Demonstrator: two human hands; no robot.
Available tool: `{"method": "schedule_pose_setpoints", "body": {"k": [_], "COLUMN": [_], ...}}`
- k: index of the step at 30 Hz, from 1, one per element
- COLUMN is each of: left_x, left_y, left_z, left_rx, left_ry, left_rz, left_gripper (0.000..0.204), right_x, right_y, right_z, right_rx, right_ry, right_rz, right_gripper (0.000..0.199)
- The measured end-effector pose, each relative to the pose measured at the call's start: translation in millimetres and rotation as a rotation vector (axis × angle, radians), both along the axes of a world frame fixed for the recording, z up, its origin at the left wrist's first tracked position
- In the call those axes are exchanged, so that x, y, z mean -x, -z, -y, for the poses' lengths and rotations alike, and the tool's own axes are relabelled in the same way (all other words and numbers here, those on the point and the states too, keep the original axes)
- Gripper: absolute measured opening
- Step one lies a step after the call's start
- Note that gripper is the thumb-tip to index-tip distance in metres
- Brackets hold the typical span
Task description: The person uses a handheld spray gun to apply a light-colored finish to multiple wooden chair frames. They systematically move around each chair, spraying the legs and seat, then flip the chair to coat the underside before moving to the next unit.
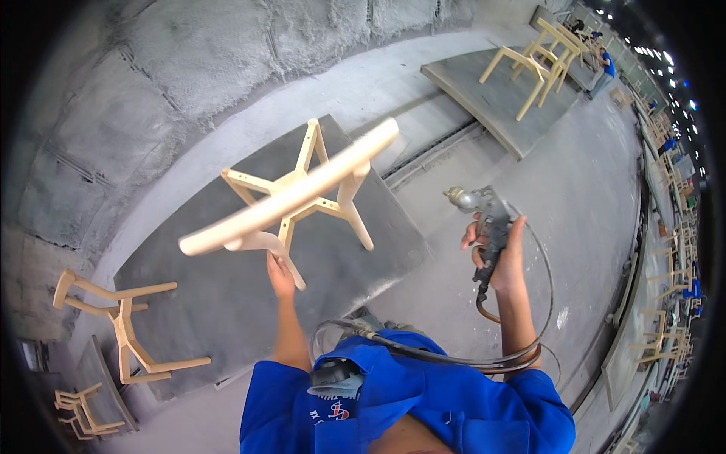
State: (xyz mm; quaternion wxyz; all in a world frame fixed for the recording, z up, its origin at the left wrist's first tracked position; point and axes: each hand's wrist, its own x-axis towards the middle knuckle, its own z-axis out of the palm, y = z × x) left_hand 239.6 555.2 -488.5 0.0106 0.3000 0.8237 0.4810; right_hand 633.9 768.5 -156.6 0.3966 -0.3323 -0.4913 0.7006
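A pale wooden chair frame (pixel 295 193) stands on a dark grey board in front of me, its long curved top rail nearest to me and slightly blurred. My left hand (pixel 280 274) is closed at one of its legs, low on the near side; part of the fingers is hidden behind the wood. My right hand (pixel 508 253) grips a black and silver spray gun (pixel 491 227), held up to the right of the chair and apart from it. The gun's nozzle points up and left. A thin hose (pixel 541 303) runs from it past my right forearm.
Another chair frame (pixel 128 325) stands at the left edge of the dark board (pixel 363 272). Further chair frames (pixel 529 72) sit on a second board (pixel 484 91) at the back right, with a person in blue (pixel 607 64) beyond. A dusty padded wall (pixel 204 53) rises behind.
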Motion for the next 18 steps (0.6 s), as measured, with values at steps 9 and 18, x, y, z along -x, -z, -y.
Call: {"method": "schedule_pose_setpoints", "body": {"k": [9,18], "left_x": [-73,-300], "left_y": [125,78], "left_z": [166,369], "left_rx": [0.911,0.582], "left_ry": [0.619,-0.038], "left_rz": [1.113,0.924], "left_gripper": [0.051,0.065], "right_x": [-42,-53], "right_y": [-38,35], "right_z": [-53,-20], "right_rx": [0.078,0.155], "right_ry": [-0.148,-0.091], "right_rz": [-0.348,-0.187], "right_gripper": [0.091,0.090]}}
